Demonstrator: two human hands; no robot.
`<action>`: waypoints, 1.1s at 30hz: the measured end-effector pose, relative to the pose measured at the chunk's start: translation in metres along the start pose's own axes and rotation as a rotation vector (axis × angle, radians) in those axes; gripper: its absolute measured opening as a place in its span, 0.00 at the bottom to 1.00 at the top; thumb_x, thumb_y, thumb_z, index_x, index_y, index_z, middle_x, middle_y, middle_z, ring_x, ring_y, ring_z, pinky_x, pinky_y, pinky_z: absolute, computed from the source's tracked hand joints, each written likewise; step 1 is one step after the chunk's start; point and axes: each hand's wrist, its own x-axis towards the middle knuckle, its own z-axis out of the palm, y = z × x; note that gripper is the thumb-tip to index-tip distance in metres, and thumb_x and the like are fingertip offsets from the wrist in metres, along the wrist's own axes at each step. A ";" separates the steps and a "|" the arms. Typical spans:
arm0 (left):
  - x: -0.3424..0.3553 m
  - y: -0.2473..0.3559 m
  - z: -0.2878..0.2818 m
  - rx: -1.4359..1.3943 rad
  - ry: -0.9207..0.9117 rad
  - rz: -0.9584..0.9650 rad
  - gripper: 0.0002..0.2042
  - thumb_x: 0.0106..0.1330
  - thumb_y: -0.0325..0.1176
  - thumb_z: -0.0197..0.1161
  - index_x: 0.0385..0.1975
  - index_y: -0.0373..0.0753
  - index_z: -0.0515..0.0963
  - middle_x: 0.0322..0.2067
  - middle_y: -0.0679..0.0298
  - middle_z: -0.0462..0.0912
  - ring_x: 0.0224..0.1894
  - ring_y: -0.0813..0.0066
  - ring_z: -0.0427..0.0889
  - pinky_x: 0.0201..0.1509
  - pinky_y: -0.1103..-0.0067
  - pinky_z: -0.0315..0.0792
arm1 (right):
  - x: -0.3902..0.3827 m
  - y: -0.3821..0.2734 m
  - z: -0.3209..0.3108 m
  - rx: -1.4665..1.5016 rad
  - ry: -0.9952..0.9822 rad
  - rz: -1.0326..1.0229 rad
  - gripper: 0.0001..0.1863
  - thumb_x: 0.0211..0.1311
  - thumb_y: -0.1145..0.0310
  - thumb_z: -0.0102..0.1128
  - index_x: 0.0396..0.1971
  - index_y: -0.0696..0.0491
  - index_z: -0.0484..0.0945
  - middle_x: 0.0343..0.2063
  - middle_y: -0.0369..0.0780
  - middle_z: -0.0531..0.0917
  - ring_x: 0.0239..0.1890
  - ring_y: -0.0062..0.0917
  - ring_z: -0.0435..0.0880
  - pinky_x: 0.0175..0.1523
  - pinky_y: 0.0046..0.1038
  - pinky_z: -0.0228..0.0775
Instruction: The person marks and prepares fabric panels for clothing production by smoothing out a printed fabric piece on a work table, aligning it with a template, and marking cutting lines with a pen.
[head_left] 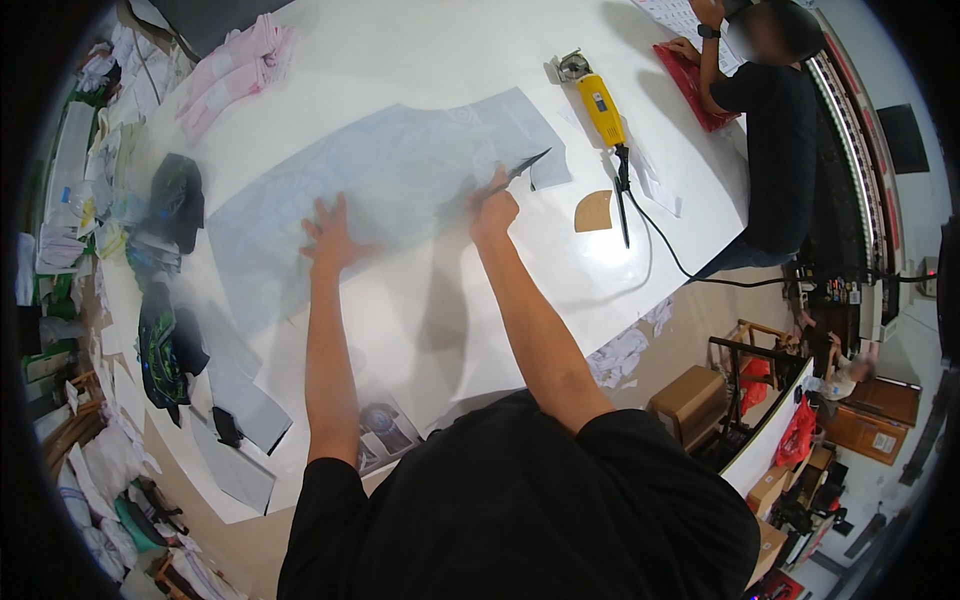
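A large pale blue-grey sheet (400, 170), cut like a garment panel, lies flat across the white table (400, 340). My left hand (335, 238) rests on its near edge with the fingers spread. Further right, my right hand (494, 210) is closed around a pair of scissors (525, 164). The dark blades point up and to the right, over the sheet's right part. Haze blurs the middle of the picture, so whether the blades touch the sheet I cannot tell.
A yellow electric cutter (601, 108) lies right of the sheet, its black cable (660, 235) trailing off the table. A tan card piece (593, 211) is nearby. Pink folded cloth (235, 65) lies far left. Another person (775, 150) is at the right edge with a red folder (695, 85).
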 end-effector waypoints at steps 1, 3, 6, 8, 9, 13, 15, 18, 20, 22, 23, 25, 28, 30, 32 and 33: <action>-0.001 0.000 -0.001 0.000 0.000 -0.001 0.71 0.31 0.57 0.84 0.77 0.59 0.39 0.77 0.52 0.28 0.75 0.29 0.29 0.63 0.27 0.43 | -0.001 0.000 0.002 0.000 0.004 0.000 0.28 0.65 0.45 0.64 0.21 0.54 0.65 0.16 0.38 0.72 0.16 0.25 0.76 0.19 0.25 0.69; -0.004 0.003 -0.003 0.004 -0.009 -0.007 0.69 0.33 0.57 0.82 0.77 0.59 0.39 0.77 0.53 0.28 0.75 0.30 0.29 0.64 0.28 0.43 | -0.002 0.000 0.005 -0.009 0.017 0.001 0.28 0.65 0.45 0.63 0.21 0.54 0.65 0.16 0.38 0.72 0.16 0.24 0.76 0.19 0.25 0.69; -0.008 0.007 -0.008 0.014 -0.027 -0.015 0.65 0.38 0.57 0.80 0.77 0.60 0.40 0.77 0.55 0.29 0.75 0.31 0.30 0.66 0.29 0.42 | -0.001 0.002 0.007 -0.026 0.026 -0.015 0.29 0.65 0.44 0.63 0.21 0.54 0.65 0.16 0.38 0.72 0.15 0.24 0.76 0.19 0.25 0.69; -0.008 0.010 -0.008 0.012 -0.030 -0.009 0.65 0.38 0.57 0.80 0.77 0.59 0.40 0.77 0.55 0.29 0.75 0.32 0.30 0.66 0.29 0.42 | 0.004 0.006 0.004 -0.020 0.012 -0.052 0.29 0.65 0.44 0.63 0.20 0.54 0.65 0.16 0.38 0.73 0.15 0.25 0.76 0.19 0.25 0.69; -0.009 0.009 -0.008 0.014 -0.031 -0.014 0.65 0.38 0.57 0.80 0.77 0.59 0.40 0.77 0.54 0.29 0.75 0.31 0.30 0.66 0.29 0.42 | 0.003 0.005 0.005 -0.012 0.010 -0.040 0.29 0.64 0.44 0.63 0.20 0.54 0.65 0.16 0.38 0.72 0.15 0.25 0.76 0.19 0.25 0.69; -0.009 0.010 -0.009 0.021 -0.033 -0.022 0.65 0.38 0.57 0.80 0.77 0.59 0.40 0.77 0.54 0.29 0.75 0.31 0.31 0.65 0.29 0.43 | 0.005 0.000 0.008 0.037 0.007 0.001 0.29 0.64 0.45 0.64 0.19 0.53 0.64 0.15 0.38 0.72 0.15 0.25 0.75 0.19 0.26 0.69; -0.008 0.009 -0.009 0.024 -0.032 -0.020 0.65 0.39 0.57 0.80 0.77 0.59 0.40 0.77 0.54 0.29 0.75 0.31 0.31 0.65 0.29 0.43 | 0.007 -0.004 0.012 0.067 0.029 0.016 0.29 0.64 0.45 0.65 0.18 0.53 0.64 0.15 0.38 0.72 0.15 0.26 0.74 0.19 0.27 0.69; -0.009 0.009 -0.009 0.027 -0.032 -0.018 0.65 0.39 0.58 0.80 0.77 0.59 0.40 0.77 0.53 0.29 0.75 0.31 0.31 0.65 0.29 0.43 | 0.007 -0.010 0.018 0.101 0.063 0.017 0.29 0.64 0.45 0.65 0.18 0.53 0.64 0.14 0.38 0.71 0.14 0.26 0.74 0.18 0.27 0.69; -0.010 0.012 -0.011 0.030 -0.032 -0.019 0.65 0.39 0.59 0.80 0.77 0.58 0.40 0.77 0.53 0.29 0.75 0.31 0.31 0.65 0.29 0.43 | 0.009 -0.010 0.019 0.122 0.049 -0.005 0.29 0.64 0.45 0.65 0.19 0.53 0.64 0.14 0.38 0.71 0.14 0.26 0.74 0.18 0.28 0.68; -0.010 0.011 -0.011 0.028 -0.036 -0.019 0.65 0.39 0.59 0.79 0.77 0.58 0.40 0.77 0.53 0.29 0.75 0.30 0.31 0.65 0.29 0.43 | 0.011 -0.009 0.020 0.119 0.059 0.005 0.29 0.64 0.46 0.64 0.20 0.53 0.63 0.15 0.38 0.71 0.14 0.26 0.73 0.18 0.28 0.68; -0.010 0.011 -0.011 0.027 -0.038 -0.020 0.65 0.39 0.59 0.79 0.77 0.58 0.40 0.77 0.52 0.29 0.75 0.30 0.31 0.65 0.29 0.43 | 0.012 -0.008 0.021 0.117 0.064 0.010 0.29 0.65 0.46 0.64 0.20 0.53 0.63 0.15 0.38 0.71 0.14 0.26 0.73 0.18 0.27 0.68; -0.012 0.011 -0.012 0.026 -0.037 -0.015 0.65 0.39 0.59 0.79 0.77 0.58 0.40 0.77 0.52 0.29 0.75 0.30 0.31 0.65 0.29 0.43 | 0.014 -0.007 0.021 0.107 0.067 0.005 0.29 0.65 0.46 0.64 0.21 0.53 0.63 0.15 0.38 0.71 0.14 0.26 0.73 0.18 0.27 0.68; -0.011 0.012 -0.012 0.023 -0.038 -0.012 0.65 0.40 0.59 0.79 0.77 0.58 0.40 0.77 0.52 0.30 0.75 0.30 0.31 0.65 0.29 0.43 | 0.018 -0.003 0.022 0.126 0.067 -0.011 0.29 0.66 0.46 0.63 0.21 0.54 0.62 0.16 0.38 0.71 0.15 0.26 0.73 0.18 0.27 0.68; -0.011 0.012 -0.012 0.019 -0.037 -0.012 0.65 0.40 0.58 0.80 0.77 0.58 0.41 0.77 0.52 0.30 0.75 0.30 0.31 0.65 0.29 0.43 | 0.020 -0.002 0.024 0.135 0.070 -0.018 0.29 0.66 0.46 0.63 0.22 0.54 0.62 0.16 0.38 0.71 0.15 0.26 0.73 0.18 0.27 0.68; -0.011 0.011 -0.011 0.014 -0.032 -0.014 0.65 0.40 0.58 0.80 0.77 0.58 0.41 0.77 0.51 0.30 0.75 0.31 0.31 0.66 0.29 0.43 | 0.020 -0.001 0.025 0.130 0.078 -0.020 0.29 0.66 0.46 0.63 0.22 0.54 0.62 0.17 0.38 0.71 0.15 0.25 0.73 0.18 0.27 0.68; -0.011 0.011 -0.011 0.013 -0.033 -0.014 0.65 0.40 0.57 0.80 0.77 0.58 0.41 0.77 0.51 0.30 0.75 0.31 0.31 0.66 0.29 0.43 | 0.021 0.000 0.026 0.136 0.077 -0.021 0.29 0.66 0.46 0.63 0.22 0.54 0.62 0.16 0.38 0.71 0.15 0.25 0.74 0.18 0.27 0.68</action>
